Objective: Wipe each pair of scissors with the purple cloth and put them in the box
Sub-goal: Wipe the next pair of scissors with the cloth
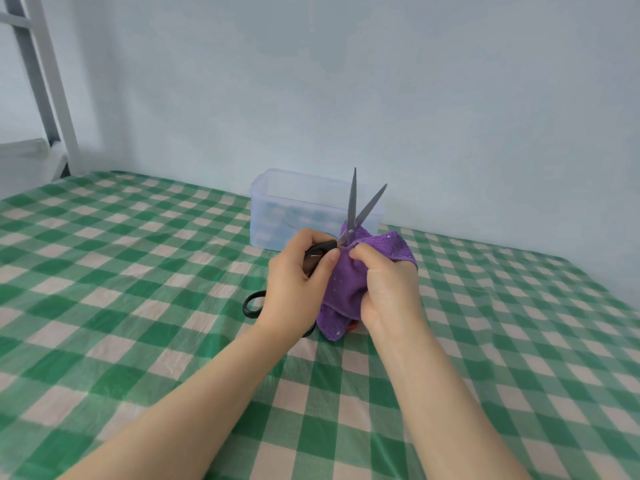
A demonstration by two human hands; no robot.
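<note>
My left hand (298, 275) grips the black handles of a pair of scissors (354, 206), whose grey blades point up and stand apart in a V. My right hand (388, 282) holds the purple cloth (346, 282) bunched against the scissors just below the pivot. The clear plastic box (277, 209) stands on the table right behind my hands, with no lid on it. A second pair of black-handled scissors (252, 303) lies on the table under my left hand, mostly hidden. Something red (352, 327) peeks out below the cloth.
The table carries a green and pale checked cloth (138, 306). A pale wall rises directly behind the box. A white and grey metal frame (45, 81) stands at the far left beside a white ledge.
</note>
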